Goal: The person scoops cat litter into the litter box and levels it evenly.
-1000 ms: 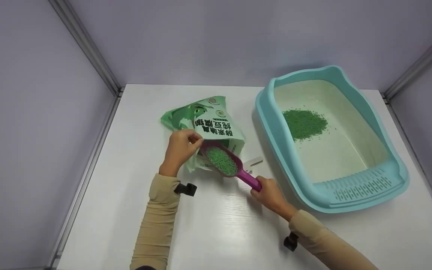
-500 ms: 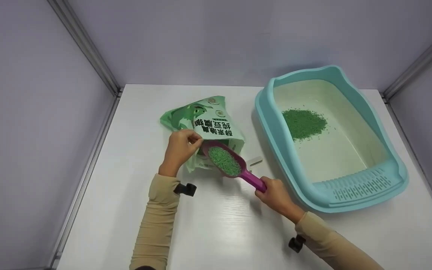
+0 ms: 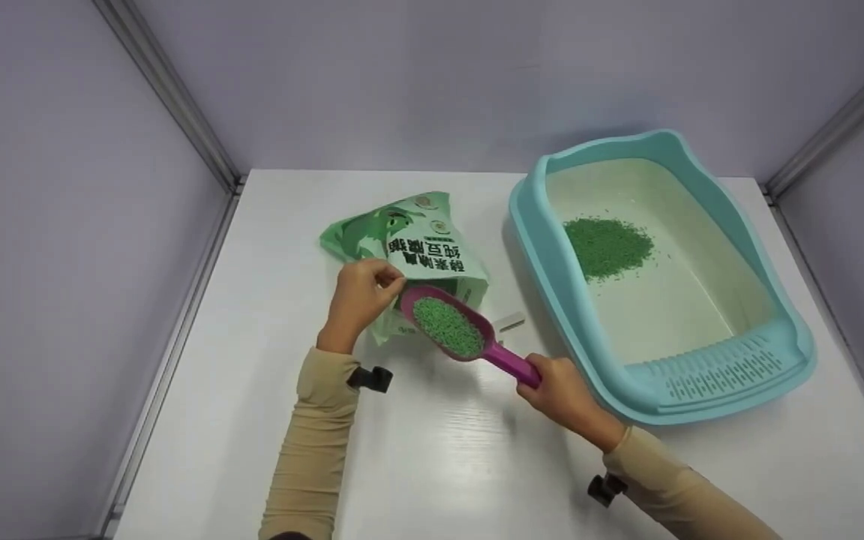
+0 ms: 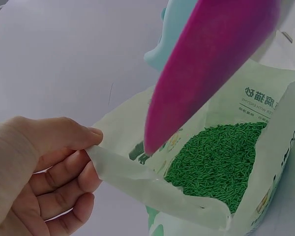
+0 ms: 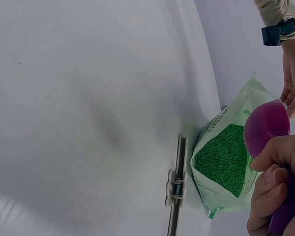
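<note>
My left hand [image 3: 364, 292] pinches the rim of an open green cat litter bag [image 3: 432, 240] between thumb and fingers. Its mouth faces me, and green pellets [image 4: 216, 160] show inside in the left wrist view. By its handle, my right hand [image 3: 563, 390] grips a purple scoop [image 3: 505, 360]. Green pellets [image 3: 447, 326] fill the scoop's bowl, which is level in front of the bag mouth. Seen from the left wrist, the scoop's underside [image 4: 206, 73] hangs over the bag opening, its tip near the held rim.
A blue litter box [image 3: 571, 307] with a pale inside stands on the right of the white table [image 3: 432, 450]. A pile of green pellets [image 3: 608, 247] lies on its floor. Beside the bag lies a pale sealing clip [image 5: 176, 189]. Walls rise behind and on both sides.
My right hand has shifted a little to the right and toward me, drawing the filled scoop out from the bag mouth. My left hand keeps its hold on the rim.
</note>
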`<state>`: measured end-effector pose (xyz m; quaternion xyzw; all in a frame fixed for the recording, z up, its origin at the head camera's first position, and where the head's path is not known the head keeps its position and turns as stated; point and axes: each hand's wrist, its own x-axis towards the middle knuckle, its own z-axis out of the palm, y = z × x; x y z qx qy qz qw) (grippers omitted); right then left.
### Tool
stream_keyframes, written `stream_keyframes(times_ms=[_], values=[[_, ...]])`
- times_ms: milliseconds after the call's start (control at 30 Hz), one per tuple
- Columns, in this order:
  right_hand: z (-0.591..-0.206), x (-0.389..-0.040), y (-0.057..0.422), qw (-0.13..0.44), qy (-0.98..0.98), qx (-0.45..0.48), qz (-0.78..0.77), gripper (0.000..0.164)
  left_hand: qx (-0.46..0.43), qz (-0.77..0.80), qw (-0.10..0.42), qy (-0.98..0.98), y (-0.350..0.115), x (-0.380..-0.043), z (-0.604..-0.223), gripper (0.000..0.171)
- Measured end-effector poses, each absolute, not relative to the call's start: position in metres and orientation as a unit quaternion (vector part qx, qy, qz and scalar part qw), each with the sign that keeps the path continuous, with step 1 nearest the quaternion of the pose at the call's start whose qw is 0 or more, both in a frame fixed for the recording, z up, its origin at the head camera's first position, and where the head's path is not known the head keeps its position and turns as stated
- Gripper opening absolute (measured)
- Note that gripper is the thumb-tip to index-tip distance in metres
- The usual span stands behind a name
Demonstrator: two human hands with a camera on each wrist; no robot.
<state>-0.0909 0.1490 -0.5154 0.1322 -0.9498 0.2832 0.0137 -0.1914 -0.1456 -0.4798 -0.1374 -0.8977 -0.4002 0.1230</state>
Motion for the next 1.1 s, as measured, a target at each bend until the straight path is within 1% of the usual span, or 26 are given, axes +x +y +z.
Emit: stream_keyframes(times_ms=[300,667,967,1100], values=[[-0.504,-0.086,0.155,0.032,-0.95,0.155,0.27,0.011,-0.138,-0.4,0.125,-0.898,-0.146,-0.191,-0.478,0.009],[-0.491,-0.086,0.164,0.032,-0.948,0.148,0.28,0.013,-0.131,-0.4,0.123,-0.899,-0.145,-0.192,-0.478,0.008],[-0.478,-0.085,0.17,0.014,-0.949,0.145,0.281,0.012,-0.123,-0.394,0.116,-0.903,-0.145,-0.19,-0.477,0.008],[-0.473,-0.087,0.172,0.021,-0.949,0.147,0.278,0.01,-0.125,-0.396,0.118,-0.902,-0.144,-0.19,-0.477,0.008]])
